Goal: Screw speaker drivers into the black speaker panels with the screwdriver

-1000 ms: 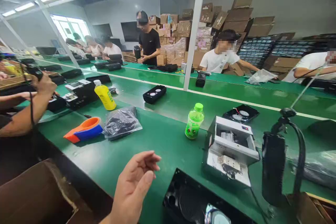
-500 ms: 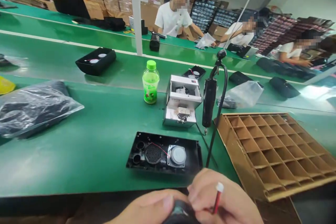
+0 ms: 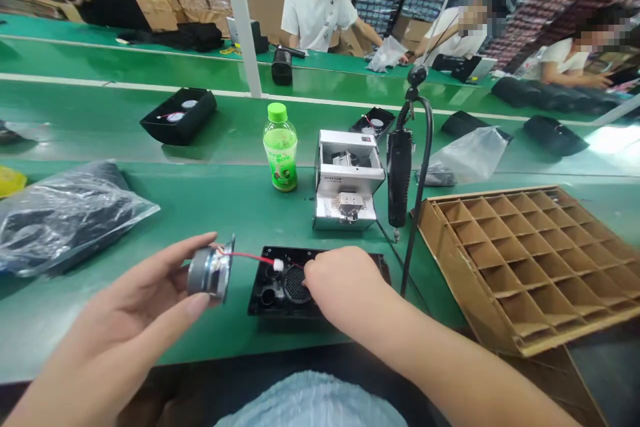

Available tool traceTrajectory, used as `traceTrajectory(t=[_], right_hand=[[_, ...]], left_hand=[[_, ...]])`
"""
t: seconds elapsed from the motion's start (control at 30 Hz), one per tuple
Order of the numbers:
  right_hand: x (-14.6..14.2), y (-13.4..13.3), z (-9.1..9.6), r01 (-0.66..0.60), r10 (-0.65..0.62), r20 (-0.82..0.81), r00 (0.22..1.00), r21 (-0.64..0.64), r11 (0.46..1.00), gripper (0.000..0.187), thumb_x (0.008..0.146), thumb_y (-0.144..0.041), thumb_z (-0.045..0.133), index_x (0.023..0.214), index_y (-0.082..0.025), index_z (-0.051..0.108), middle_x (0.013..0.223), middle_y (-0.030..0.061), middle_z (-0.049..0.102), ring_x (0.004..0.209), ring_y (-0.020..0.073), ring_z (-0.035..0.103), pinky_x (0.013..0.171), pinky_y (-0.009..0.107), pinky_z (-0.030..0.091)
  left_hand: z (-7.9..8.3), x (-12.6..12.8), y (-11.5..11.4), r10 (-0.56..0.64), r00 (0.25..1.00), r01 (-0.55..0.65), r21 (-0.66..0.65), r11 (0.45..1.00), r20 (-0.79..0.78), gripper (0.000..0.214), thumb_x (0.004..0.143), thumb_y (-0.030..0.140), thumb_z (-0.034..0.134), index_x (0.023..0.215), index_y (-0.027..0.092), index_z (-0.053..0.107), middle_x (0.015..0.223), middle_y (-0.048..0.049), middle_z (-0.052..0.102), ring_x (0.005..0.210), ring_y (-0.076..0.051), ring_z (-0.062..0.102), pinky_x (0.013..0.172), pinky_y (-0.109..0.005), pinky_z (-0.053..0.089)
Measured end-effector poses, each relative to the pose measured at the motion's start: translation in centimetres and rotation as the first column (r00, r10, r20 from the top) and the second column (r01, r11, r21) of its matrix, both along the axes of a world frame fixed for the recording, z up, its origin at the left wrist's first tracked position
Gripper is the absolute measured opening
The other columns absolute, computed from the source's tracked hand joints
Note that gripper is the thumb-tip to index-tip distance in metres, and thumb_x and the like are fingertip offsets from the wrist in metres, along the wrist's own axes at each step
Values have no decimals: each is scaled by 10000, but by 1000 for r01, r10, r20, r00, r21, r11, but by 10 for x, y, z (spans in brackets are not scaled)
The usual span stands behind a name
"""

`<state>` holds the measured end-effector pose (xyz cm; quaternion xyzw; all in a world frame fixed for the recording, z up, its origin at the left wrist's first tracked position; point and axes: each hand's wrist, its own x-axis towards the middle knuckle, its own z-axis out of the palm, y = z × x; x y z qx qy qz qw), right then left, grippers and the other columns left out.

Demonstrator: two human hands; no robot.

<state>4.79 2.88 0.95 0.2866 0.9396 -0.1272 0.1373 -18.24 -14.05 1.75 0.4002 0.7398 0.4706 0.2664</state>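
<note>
Lifted out, a round silver speaker driver now sits in the fingers of the left hand, well apart from the right hand. That hand curls over the black plastic speaker housing, its grip hidden, on the green counter. A red wire joins the driver to a white plug.

Green bench: bottle, cardboard divider, plastic bag (black parts inside).
</note>
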Motion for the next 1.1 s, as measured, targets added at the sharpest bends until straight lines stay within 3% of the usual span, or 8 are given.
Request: traceTrajectory(t=[0.13,0.27,0.37,0.47,0.53,0.63,0.87,1.1], right_hand=[[-31,2,-1,0,22,202,979,-110,994,323,1032,-403,757,1235,-154,729,1162,86,770,977,196,763,838,368,677],[-29,0,4,2,16,202,979,-84,996,308,1032,-408,756,1192,-146,734,1118,76,769,949,187,758,831,365,673],[-13,-2,8,12,-11,83,996,-22,1000,209,1042,-343,730,1115,-147,717,948,22,743,776,149,706,708,310,615],[14,-4,8,79,-74,-91,993,55,995,16,1000,-187,675,1014,-179,678,739,-27,668,594,154,604,549,309,411],[37,-5,4,140,-117,-211,970,99,985,101,1001,-154,618,924,-209,651,691,-31,634,576,163,575,555,345,328],[65,-9,-7,191,-125,-375,918,143,971,209,1052,-167,562,871,-226,647,771,-12,660,693,168,617,637,348,346],[85,-16,-26,212,-78,-558,826,180,960,232,1021,-104,606,826,-228,624,772,-13,589,711,169,491,669,355,322],[90,-17,-32,190,-53,-586,808,176,966,261,932,-4,612,813,-230,561,758,-17,492,699,175,396,643,362,273]], left_hand=[[-11,2,2,-200,975,200,-4,980,-93,497,969,443,798,1448,337,715,1333,-66,786,1103,-245,810,931,-285,692],[-9,6,8,-289,898,299,-23,954,-333,479,980,367,763,1449,392,671,1288,-20,770,953,-172,791,858,-241,673],[-3,10,16,-319,820,337,-51,940,-476,458,968,353,758,1415,380,662,1218,1,786,891,-161,761,787,-230,643],[4,16,26,-388,733,407,-97,908,-558,415,979,330,725,1389,352,666,1278,-11,786,1007,-190,770,852,-264,630],[9,23,36,-459,669,470,-145,871,-584,393,982,288,689,1373,335,682,1306,-18,790,1077,-209,776,898,-295,628],[11,36,55,-568,538,551,-251,796,-623,382,967,218,633,1328,295,729,1286,-35,815,1076,-256,794,889,-377,641],[-7,50,88,-750,252,524,-565,637,-612,501,917,141,635,1387,265,753,1376,-70,816,1041,-348,842,793,-482,686],[-11,52,93,-789,147,478,-655,585,-597,498,942,193,712,1429,283,762,1389,-70,814,1022,-368,853,769,-507,709]])
